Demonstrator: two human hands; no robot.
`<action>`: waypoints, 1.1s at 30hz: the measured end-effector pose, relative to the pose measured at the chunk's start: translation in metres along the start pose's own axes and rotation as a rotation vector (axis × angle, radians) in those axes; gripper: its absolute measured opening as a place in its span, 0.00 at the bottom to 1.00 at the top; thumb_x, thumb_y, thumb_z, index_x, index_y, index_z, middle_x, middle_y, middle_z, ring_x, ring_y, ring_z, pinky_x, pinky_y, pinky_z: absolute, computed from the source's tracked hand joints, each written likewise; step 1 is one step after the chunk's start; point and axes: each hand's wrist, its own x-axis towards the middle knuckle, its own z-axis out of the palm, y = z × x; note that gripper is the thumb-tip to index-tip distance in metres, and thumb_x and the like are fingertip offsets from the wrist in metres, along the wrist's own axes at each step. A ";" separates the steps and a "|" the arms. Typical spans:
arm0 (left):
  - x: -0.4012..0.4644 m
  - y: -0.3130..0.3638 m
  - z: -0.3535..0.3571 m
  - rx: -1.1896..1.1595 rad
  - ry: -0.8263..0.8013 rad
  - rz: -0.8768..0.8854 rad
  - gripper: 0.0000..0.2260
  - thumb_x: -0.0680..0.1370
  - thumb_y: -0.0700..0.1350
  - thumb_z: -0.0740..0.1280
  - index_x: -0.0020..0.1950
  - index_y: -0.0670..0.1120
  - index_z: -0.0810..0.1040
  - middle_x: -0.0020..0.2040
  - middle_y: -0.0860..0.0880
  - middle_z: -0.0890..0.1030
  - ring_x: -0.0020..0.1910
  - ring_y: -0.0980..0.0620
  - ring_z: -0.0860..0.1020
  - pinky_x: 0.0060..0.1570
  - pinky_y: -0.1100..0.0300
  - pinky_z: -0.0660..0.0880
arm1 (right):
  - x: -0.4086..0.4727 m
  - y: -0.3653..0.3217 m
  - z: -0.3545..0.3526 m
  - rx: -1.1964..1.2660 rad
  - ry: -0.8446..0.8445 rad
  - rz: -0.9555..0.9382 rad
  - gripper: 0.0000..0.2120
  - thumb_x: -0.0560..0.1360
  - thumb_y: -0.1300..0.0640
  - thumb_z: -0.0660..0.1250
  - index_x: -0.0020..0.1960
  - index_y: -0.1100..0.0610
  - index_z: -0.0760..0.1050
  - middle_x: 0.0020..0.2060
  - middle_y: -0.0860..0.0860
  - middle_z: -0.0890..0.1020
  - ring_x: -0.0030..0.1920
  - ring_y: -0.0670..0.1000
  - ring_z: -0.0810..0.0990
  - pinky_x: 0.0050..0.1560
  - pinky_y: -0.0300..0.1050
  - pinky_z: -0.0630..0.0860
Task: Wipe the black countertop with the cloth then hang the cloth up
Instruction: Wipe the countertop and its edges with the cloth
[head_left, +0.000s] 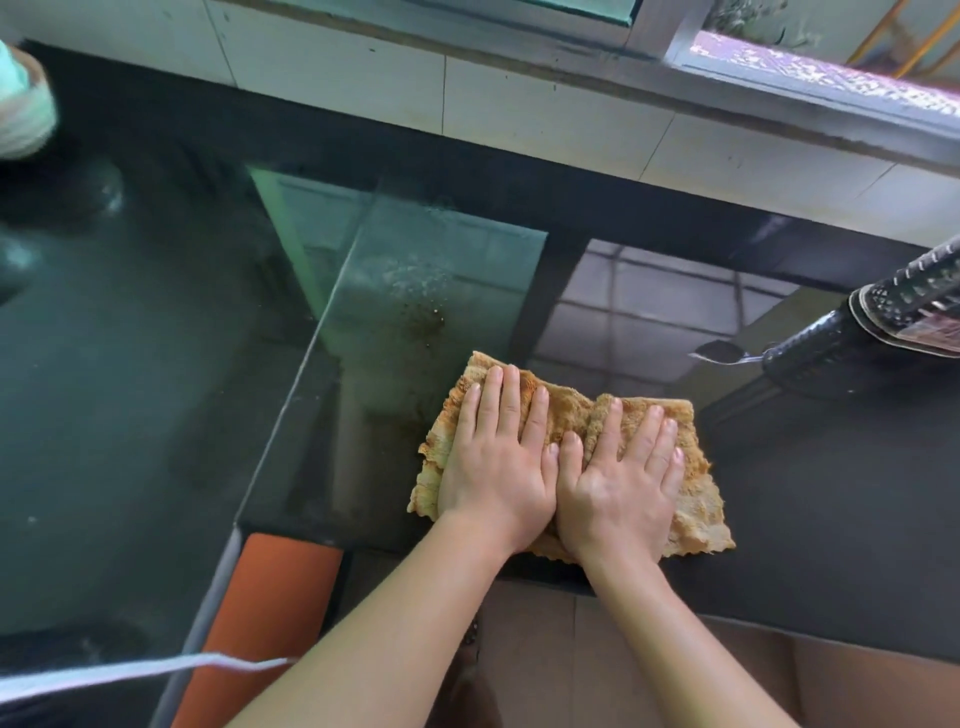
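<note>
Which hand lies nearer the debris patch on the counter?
The left hand: it presses the cloth on the side below the brown debris; the right hand lies farther from it.

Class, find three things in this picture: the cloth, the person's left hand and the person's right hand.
cloth (698, 499): head view, bare right part of the fabric.
left hand (496, 462): head view, back of the hand, flat on the cloth.
right hand (621, 483): head view, back of the hand, flat on the cloth.
</note>
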 end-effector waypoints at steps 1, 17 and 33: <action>-0.006 -0.003 -0.002 -0.004 -0.001 0.004 0.31 0.80 0.56 0.33 0.82 0.45 0.39 0.82 0.38 0.37 0.81 0.41 0.34 0.79 0.42 0.37 | -0.006 -0.003 0.001 -0.002 -0.004 0.007 0.33 0.80 0.37 0.38 0.82 0.49 0.40 0.81 0.59 0.40 0.81 0.58 0.36 0.79 0.56 0.37; -0.066 -0.081 -0.021 0.028 0.002 -0.095 0.28 0.83 0.55 0.36 0.82 0.45 0.38 0.83 0.41 0.36 0.81 0.43 0.34 0.79 0.46 0.31 | -0.061 -0.083 0.022 -0.026 -0.014 -0.015 0.38 0.77 0.35 0.32 0.82 0.52 0.40 0.81 0.63 0.41 0.80 0.62 0.36 0.78 0.61 0.36; -0.034 -0.135 -0.031 0.049 0.019 -0.231 0.28 0.82 0.57 0.33 0.81 0.48 0.34 0.82 0.41 0.34 0.80 0.43 0.31 0.80 0.43 0.35 | -0.029 -0.148 0.019 0.006 -0.051 -0.073 0.36 0.79 0.35 0.36 0.82 0.52 0.37 0.80 0.64 0.37 0.79 0.63 0.31 0.77 0.61 0.33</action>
